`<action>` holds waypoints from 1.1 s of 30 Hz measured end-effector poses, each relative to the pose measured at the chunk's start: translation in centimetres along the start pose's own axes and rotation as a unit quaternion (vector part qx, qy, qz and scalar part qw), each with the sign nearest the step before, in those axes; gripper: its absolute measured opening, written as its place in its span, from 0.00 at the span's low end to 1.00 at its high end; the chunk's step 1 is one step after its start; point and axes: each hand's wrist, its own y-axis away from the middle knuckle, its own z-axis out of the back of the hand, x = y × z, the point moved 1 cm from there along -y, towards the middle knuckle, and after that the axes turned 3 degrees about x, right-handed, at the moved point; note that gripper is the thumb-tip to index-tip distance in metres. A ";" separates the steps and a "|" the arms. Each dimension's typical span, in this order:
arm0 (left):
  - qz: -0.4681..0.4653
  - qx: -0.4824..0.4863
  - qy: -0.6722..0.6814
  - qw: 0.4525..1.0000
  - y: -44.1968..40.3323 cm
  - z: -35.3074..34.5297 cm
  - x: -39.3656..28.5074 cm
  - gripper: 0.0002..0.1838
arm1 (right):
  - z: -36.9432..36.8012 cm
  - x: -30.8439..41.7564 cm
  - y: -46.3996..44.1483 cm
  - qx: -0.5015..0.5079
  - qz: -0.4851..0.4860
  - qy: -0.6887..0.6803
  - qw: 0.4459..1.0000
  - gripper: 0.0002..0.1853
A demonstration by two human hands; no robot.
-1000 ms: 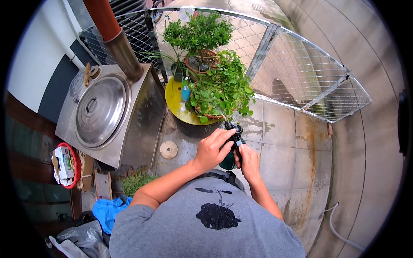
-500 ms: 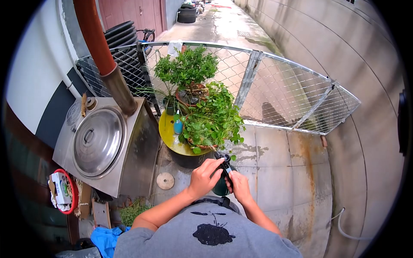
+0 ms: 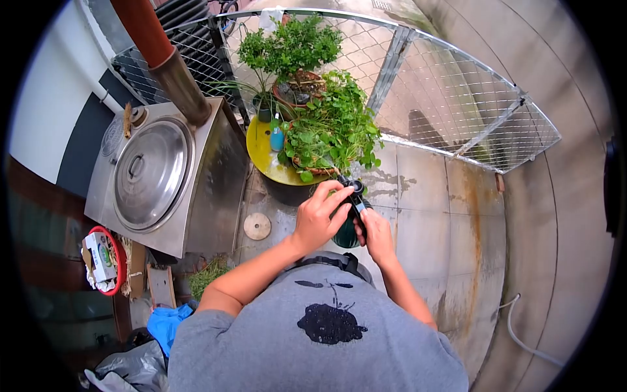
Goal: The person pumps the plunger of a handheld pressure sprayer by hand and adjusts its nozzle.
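A spray bottle (image 3: 346, 232) with a dark green body and a black head is held in front of my waist, its black nozzle end pointing at the plants. My right hand (image 3: 377, 234) wraps round its black handle. The fingers of my left hand (image 3: 320, 217) are bent against the round black part on top of the head, thumb and fingertips close together. Just beyond the nozzle, a leafy potted plant (image 3: 333, 130) spills over the edge of a round yellow tabletop (image 3: 260, 151). Behind it stands a small bushy tree (image 3: 290, 46) in a brown pot.
A blue bottle (image 3: 277, 139) stands on the yellow top. To the left is a steel stove (image 3: 215, 189) with a round lid (image 3: 151, 173) and a red-brown pipe (image 3: 147, 32). A wire-mesh fence (image 3: 450, 91) crosses ahead. A stone disc (image 3: 257, 226) lies on the tiles; a hose (image 3: 522, 343) lies at right.
My view has tilted further down, so the plants, stove and fence sit higher. Both hands keep their places on the spray bottle.
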 end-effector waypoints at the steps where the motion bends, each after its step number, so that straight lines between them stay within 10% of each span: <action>1: -0.005 -0.006 -0.011 1.000 -0.2 -0.1 0.2 0.16 | 0.0 -0.2 -0.1 0.000 0.003 0.006 1.000 0.20; 33: -0.138 0.000 -0.138 0.981 -8.5 -1.3 -1.3 0.10 | 1.5 -1.8 0.4 -0.011 0.010 0.022 1.000 0.18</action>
